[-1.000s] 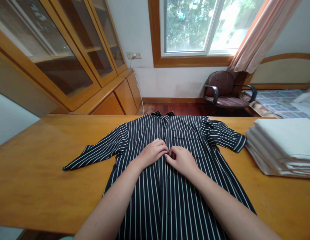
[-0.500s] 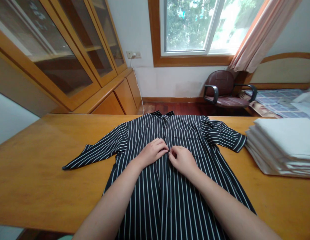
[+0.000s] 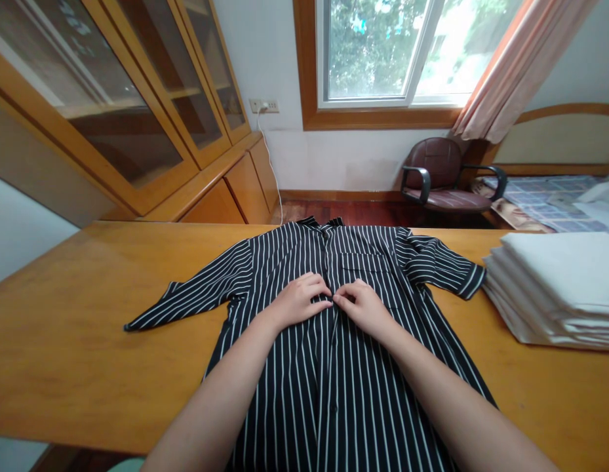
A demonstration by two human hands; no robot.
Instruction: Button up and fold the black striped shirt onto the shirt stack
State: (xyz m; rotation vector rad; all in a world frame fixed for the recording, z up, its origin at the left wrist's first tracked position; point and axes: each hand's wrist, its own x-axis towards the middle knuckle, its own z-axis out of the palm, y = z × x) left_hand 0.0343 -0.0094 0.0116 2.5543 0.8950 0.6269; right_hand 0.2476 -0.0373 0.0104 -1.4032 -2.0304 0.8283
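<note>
A black shirt (image 3: 279, 393) with white stripes lies front side up, its collar at the far edge of the table and its sleeves spread to both sides. My left hand (image 3: 301, 300) rests on the chest, thumb and fingertips closed on the front placket. Facing it, my right hand (image 3: 360, 305) pinches the placket from the other side, with thumb and forefinger meeting. The fingertips of both hands almost touch at the middle of the shirt. Whatever small part of the placket sits between them is hidden.
The shirt lies on a wooden table (image 3: 63, 354). A stack of folded white cloth (image 3: 560, 282) stands to the right, close to the shirt's cuff. Beyond the table are a glass-fronted cabinet (image 3: 186, 154), a brown armchair (image 3: 436, 170) and a bed (image 3: 540, 196).
My right hand's fingers have shifted slightly at the placket, and its thumb and forefinger sit closer together. My left hand stays nearly in place; the shirt lies as before.
</note>
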